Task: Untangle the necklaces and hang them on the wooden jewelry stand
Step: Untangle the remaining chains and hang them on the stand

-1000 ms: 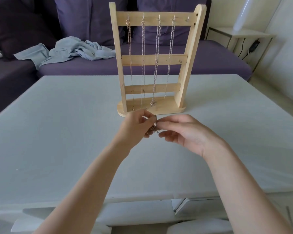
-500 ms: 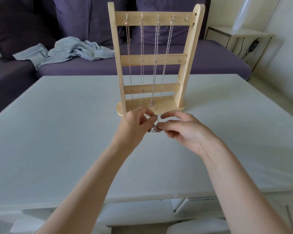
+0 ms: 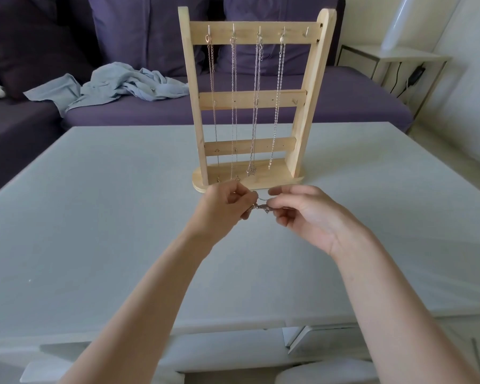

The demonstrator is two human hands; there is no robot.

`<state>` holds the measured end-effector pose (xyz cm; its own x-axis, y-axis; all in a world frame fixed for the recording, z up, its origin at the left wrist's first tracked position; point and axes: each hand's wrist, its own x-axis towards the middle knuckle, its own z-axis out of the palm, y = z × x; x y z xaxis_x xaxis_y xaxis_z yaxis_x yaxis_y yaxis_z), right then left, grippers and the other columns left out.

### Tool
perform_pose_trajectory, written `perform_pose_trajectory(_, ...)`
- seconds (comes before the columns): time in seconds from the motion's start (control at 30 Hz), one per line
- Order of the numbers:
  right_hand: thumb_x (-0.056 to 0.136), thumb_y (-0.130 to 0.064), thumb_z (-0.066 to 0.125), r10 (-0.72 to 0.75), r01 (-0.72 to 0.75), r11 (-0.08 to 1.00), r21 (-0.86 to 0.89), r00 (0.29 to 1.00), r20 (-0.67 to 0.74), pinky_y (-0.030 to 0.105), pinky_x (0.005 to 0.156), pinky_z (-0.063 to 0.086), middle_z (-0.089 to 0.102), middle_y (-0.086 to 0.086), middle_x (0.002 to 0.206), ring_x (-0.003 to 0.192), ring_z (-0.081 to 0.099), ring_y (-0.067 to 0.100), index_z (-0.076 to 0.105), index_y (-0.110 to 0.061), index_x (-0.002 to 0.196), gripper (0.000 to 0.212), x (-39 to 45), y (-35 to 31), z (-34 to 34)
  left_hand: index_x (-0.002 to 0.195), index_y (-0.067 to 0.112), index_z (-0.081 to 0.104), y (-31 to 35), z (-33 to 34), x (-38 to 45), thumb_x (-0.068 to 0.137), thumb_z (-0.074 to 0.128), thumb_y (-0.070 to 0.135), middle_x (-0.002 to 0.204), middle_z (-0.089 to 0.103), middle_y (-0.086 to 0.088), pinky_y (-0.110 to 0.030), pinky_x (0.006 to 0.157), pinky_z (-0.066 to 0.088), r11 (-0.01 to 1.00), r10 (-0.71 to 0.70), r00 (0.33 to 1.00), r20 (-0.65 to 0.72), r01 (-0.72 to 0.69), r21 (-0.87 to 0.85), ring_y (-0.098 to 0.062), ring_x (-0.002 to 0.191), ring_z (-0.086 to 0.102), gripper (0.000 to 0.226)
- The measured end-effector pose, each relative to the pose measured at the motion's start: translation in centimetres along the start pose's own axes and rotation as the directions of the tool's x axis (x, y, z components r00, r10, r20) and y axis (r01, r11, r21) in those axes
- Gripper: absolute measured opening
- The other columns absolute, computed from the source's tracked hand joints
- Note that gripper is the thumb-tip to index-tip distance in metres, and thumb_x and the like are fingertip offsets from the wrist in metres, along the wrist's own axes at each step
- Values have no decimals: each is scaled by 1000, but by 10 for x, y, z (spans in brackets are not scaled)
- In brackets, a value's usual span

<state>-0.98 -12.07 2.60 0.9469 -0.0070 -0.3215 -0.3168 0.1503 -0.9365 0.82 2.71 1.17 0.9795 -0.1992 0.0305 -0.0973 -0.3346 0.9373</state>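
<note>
Behind the pale grey table (image 3: 94,217), a purple sofa is sitting. Left hand (image 3: 222,209) and right hand (image 3: 308,214) are pinching a tangled silver necklace (image 3: 261,207) just before the pale wooden jewelry stand (image 3: 250,101) near the far edge, four chains (image 3: 233,106) hanging.

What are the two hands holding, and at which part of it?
A small tangled necklace, pinched between both hands: left hand on its left end, right hand on its right end.
</note>
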Motion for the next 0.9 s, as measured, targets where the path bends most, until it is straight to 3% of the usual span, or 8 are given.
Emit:
perform_pose_trajectory(0.23, 81, 14, 56, -40, 42, 999, 24, 995, -87, 22, 57, 41, 54, 8, 71, 60, 47, 16, 57, -8, 87, 23, 3, 1, -1, 72, 19, 52, 1, 4, -2, 92, 56, 18, 40, 50, 12, -13, 40, 26, 988, 77, 997, 28, -80, 136, -5, 38, 34, 21)
perform_pose_trajectory(0.4, 88, 11, 49, -22, 46, 983, 176, 991, -135, 24, 56, 53, 50, 12, 81, 63, 54, 23, 52, -8, 92, 19, 3, -1, -5, 77, 17, 54, 4, 5, -7, 91, 59, 18, 44, 51, 9, -20, 50, 30, 999, 37, 987, 157, -41, 20, -9, 44, 35, 15)
perform_pose_trajectory(0.47, 88, 8, 53, -50, 57, 997, 57, 991, -126, 23, 56, 53, 52, 12, 82, 63, 57, 21, 53, -7, 99, 19, 2, 0, -7, 78, 17, 54, 3, 3, -8, 91, 59, 17, 46, 54, 8, -21, 54, 33, 1000, -4, 988, 152, 5, -6, -10, 46, 38, 14)
perform_pose_trajectory(0.57, 86, -1, 62, -90, 81, 962, -259, 996, -25, 25, 70, 51, 57, 6, 91, 79, 59, 17, 60, -10, 107, 23, 0, 5, -10, 83, 12, 54, 3, -2, -6, 93, 56, 13, 47, 55, 6, -19, 54, 36, 988, -37, 994, 102, 52, -146, -11, 47, 43, 10)
perform_pose_trajectory(0.67, 88, -2, 58, -130, 175, 942, -285, 977, 168, 24, 80, 47, 67, 4, 100, 91, 61, 11, 67, -12, 103, 21, -3, 8, -5, 86, 11, 52, 4, -4, -3, 94, 54, 12, 42, 50, 8, -15, 51, 35, 987, -32, 997, 74, 44, -156, -7, 41, 43, 8)
perform_pose_trajectory(0.77, 87, 5, 55, -163, 218, 957, -193, 950, 265, 19, 68, 48, 71, 10, 88, 77, 63, 14, 68, -4, 98, 19, -5, 11, 0, 87, 9, 51, 2, 0, -1, 93, 57, 14, 39, 52, 9, -10, 42, 31, 999, 25, 999, 42, -24, -30, -2, 35, 42, 9)
perform_pose_trajectory(0.9, 82, 4, 63, -92, 153, 957, -246, 966, 243, 17, 58, 41, 68, 4, 71, 61, 53, 9, 71, -6, 84, 13, -3, 11, 0, 86, 11, 54, 0, 0, 1, 89, 62, 18, 42, 52, 9, -13, 43, 31, 1000, 14, 999, 29, -15, 18, -2, 37, 40, 11)
